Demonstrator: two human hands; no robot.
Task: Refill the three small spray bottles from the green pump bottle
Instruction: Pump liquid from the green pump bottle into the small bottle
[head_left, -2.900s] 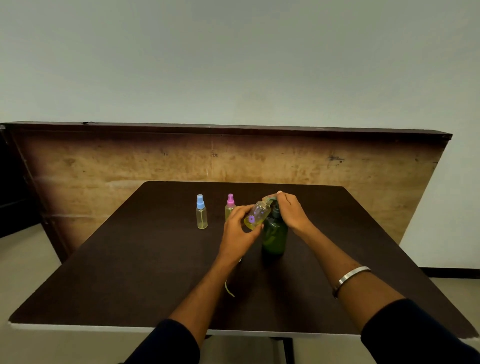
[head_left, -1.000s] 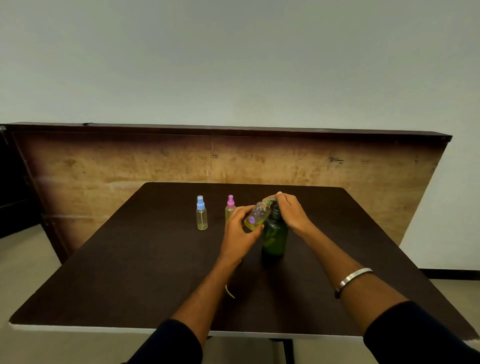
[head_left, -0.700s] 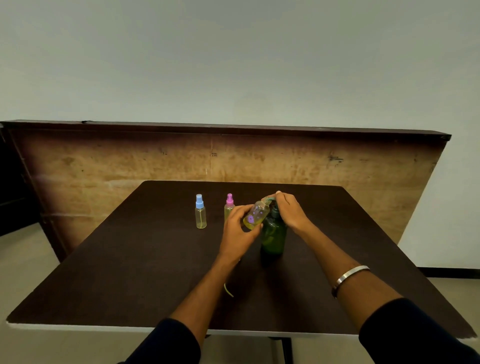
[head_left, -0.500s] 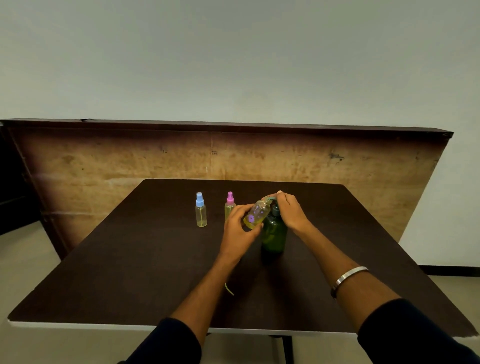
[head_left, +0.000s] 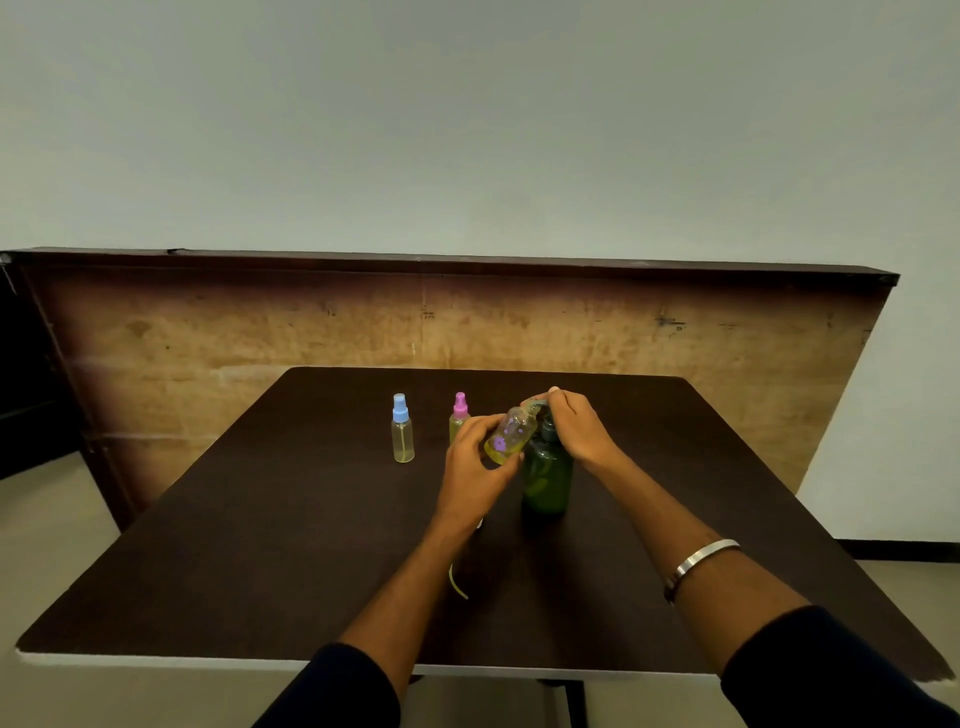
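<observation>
Green pump bottle (head_left: 546, 475) under right hand (head_left: 579, 427), left hand (head_left: 475, 462) gripping tilted spray bottle (head_left: 510, 434), blue-capped bottle (head_left: 402, 429) apart

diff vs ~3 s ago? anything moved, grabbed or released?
No visible change. The left hand still holds the tilted small bottle with its mouth at the spout of the green pump bottle, and the right hand stays on the pump head. The blue-capped bottle and pink-capped bottle stand where they were.
</observation>
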